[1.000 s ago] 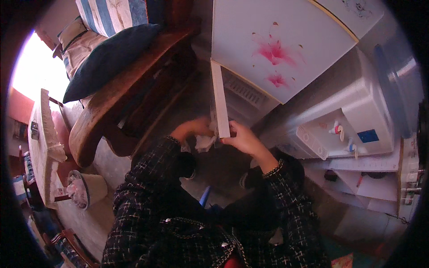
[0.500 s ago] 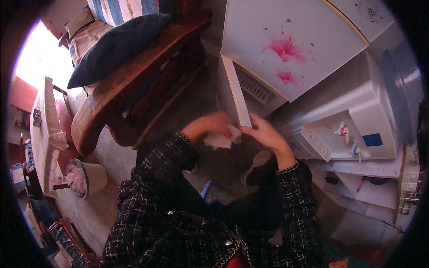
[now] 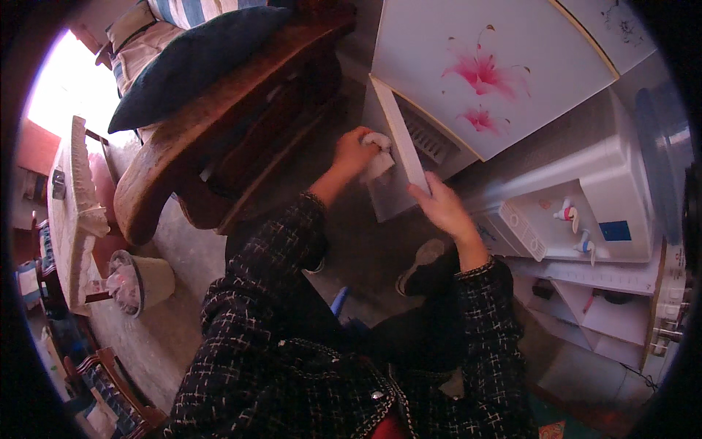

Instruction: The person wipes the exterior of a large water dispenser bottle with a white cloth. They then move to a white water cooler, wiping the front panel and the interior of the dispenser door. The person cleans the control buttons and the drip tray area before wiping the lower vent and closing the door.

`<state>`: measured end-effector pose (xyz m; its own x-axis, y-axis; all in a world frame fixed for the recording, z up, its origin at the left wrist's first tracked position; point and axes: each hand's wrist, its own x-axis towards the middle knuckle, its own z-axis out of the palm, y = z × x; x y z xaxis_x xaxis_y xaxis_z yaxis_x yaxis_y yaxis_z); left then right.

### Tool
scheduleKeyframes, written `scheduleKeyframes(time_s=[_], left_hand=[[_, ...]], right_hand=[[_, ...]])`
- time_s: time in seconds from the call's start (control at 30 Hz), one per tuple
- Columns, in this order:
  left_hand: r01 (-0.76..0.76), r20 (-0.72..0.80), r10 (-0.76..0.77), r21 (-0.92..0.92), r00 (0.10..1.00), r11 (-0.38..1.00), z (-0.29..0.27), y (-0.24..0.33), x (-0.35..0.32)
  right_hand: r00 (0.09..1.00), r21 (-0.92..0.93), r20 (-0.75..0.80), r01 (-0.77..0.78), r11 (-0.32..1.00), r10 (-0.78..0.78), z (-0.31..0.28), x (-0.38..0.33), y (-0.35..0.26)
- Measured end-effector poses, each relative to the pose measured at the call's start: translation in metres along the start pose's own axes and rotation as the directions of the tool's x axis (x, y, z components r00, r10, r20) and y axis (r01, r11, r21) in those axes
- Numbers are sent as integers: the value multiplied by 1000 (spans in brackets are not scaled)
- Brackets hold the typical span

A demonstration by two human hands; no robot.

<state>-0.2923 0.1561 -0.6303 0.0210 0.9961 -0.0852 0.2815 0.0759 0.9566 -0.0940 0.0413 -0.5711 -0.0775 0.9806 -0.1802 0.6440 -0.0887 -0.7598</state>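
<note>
The left hand (image 3: 356, 151) is closed around a crumpled white cloth (image 3: 378, 162), which is pressed against the inner face of an open white door (image 3: 398, 135). The right hand (image 3: 444, 207) is laid on the door's lower edge, fingers (image 3: 423, 192) curled over it, so that the panel is steadied rather than gripped hard. The step in hand is judged to be the wiping of this door at the fridge (image 3: 504, 66). For the next stroke, steady pressure from the cloth is called for, with the door held against swinging by the right hand.

The cloth is soft and bunched, with no clear shape. The door is a thin, flat, smooth panel, seen nearly edge-on, with a ribbed grille (image 3: 428, 139) just beyond it. The fridge front is glossy white, with pink flowers painted on it.

Right of the fridge, a white water dispenser (image 3: 585, 212) in hard plastic is seen, with two small taps and a clear blue bottle (image 3: 658, 154) on top. Left of the fridge, a heavy curved wooden bench (image 3: 219, 117) is found, polished and dark, with a dark cushion (image 3: 194, 58) lying on it. Further left of the fridge, a small bin (image 3: 142, 282) lined with thin plastic stands on the bare, grey concrete floor (image 3: 344, 241). Both forearms are covered by coarse dark tweed sleeves (image 3: 263, 293) flecked with white.
</note>
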Motion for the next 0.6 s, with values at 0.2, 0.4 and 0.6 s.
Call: scheduleKeyframes(time_s=[0.2, 0.4, 0.6], left_hand=[[78, 9, -80, 140, 997, 987, -2, -22, 9], [-57, 171, -36, 508, 985, 860, 19, -89, 2], [123, 470, -118, 20, 874, 992, 39, -52, -30]], right_hand=[[999, -76, 38, 34, 997, -31, 14, -6, -19], [998, -198, -57, 17, 980, -29, 20, -4, -24], [994, -259, -98, -71, 963, 47, -4, -1, -12]])
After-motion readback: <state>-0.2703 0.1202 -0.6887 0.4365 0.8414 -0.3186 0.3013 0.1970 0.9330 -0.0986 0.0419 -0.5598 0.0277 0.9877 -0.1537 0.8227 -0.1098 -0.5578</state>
